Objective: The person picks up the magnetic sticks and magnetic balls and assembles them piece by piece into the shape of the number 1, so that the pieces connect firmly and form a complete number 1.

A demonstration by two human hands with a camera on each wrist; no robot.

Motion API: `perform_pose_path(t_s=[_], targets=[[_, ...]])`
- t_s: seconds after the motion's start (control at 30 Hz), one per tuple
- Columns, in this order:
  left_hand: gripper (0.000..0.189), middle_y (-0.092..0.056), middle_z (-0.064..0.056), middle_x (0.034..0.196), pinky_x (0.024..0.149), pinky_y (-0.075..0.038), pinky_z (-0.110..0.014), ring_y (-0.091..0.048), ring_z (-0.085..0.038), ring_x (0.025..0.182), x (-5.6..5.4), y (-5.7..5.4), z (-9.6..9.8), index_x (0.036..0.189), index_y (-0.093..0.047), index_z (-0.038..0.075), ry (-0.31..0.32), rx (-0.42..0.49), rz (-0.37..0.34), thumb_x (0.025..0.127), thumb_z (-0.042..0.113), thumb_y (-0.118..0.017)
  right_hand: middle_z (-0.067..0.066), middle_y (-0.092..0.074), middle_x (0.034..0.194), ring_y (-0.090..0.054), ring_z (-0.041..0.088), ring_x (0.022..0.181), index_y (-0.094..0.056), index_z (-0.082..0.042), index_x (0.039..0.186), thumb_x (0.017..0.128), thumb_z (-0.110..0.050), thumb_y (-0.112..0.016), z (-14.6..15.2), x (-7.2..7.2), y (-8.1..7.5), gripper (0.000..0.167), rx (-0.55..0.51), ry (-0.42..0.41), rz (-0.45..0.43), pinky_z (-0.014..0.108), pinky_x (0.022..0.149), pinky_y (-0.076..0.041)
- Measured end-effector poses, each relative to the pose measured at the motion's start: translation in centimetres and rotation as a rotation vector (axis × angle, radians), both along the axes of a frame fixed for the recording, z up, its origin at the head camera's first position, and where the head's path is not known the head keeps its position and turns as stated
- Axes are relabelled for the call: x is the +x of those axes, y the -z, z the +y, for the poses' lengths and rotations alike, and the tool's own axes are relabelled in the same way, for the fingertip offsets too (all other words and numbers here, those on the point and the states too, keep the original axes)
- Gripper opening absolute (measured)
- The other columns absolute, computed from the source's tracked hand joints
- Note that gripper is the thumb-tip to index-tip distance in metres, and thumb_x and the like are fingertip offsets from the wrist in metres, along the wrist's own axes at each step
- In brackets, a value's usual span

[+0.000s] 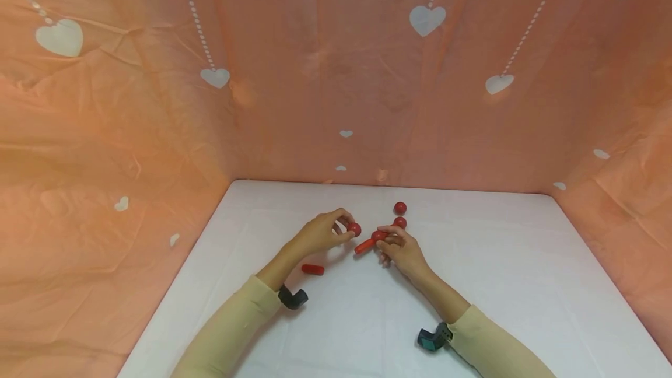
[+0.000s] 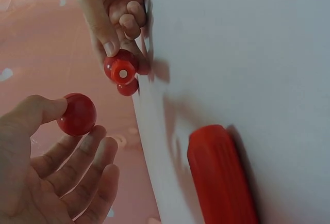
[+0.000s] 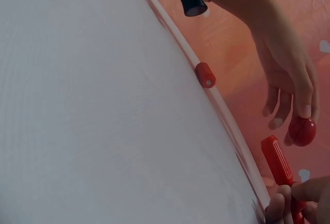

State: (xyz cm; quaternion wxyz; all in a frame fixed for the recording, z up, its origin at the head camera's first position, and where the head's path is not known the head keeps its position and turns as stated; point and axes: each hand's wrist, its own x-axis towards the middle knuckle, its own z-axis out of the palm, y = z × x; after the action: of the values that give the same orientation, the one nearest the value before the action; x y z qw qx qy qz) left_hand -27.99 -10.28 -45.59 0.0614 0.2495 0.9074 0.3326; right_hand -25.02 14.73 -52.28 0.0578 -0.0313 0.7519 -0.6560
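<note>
My left hand [image 1: 320, 233] pinches a smooth red ball [image 1: 354, 229] between thumb and fingers, held up off the table. Just to its right, my right hand [image 1: 408, 255] grips a piece built of a red ball [image 1: 378, 236] with a red ridged rod [image 1: 364, 247] pointing toward the left hand. A pale round spot shows in that rod's end [image 2: 123, 73] in the left wrist view. Beyond the right fingers sits another red ball [image 1: 400, 223], seemingly joined to the same piece; the fingers partly hide the link. The two hands' pieces are apart.
A loose red rod [image 1: 312, 269] lies on the white table [image 1: 346, 325] near the left forearm. Behind the right hand rests a separate red ball [image 1: 400, 208]. Orange cloth [image 1: 367, 86] with white hearts encloses the table's back and sides.
</note>
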Motion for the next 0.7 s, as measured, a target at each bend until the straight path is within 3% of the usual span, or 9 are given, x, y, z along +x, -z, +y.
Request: perform_pose_path(t_s=[0.5, 0.7], targets=[[0.029, -0.074, 0.001, 0.117, 0.087, -0.059, -0.041, -0.069, -0.018, 0.102, 1.3, 0.6, -1.4, 0.124, -0.067, 0.020, 0.001, -0.015, -0.017, 0.099, 0.026, -0.079, 0.019, -0.071, 0.102, -0.066, 0.018, 0.068, -0.062, -0.004, 0.142, 0.102, -0.010, -0.075, 0.3, 0.1, 0.2, 0.042, -0.017, -0.014, 0.006, 0.025, 0.063, -0.057], [0.030, -0.075, 0.000, 0.116, 0.092, -0.059, -0.044, -0.070, -0.020, 0.104, 1.7, 1.0, -1.7, 0.125, -0.068, 0.018, -0.001, -0.025, -0.046, 0.099, 0.025, -0.080, 0.016, -0.071, 0.101, -0.066, 0.017, 0.068, -0.062, -0.004, 0.142, 0.102, -0.009, -0.074, 0.2, 0.1, 0.1, 0.042, -0.006, -0.013, 0.008, 0.024, 0.062, -0.056]])
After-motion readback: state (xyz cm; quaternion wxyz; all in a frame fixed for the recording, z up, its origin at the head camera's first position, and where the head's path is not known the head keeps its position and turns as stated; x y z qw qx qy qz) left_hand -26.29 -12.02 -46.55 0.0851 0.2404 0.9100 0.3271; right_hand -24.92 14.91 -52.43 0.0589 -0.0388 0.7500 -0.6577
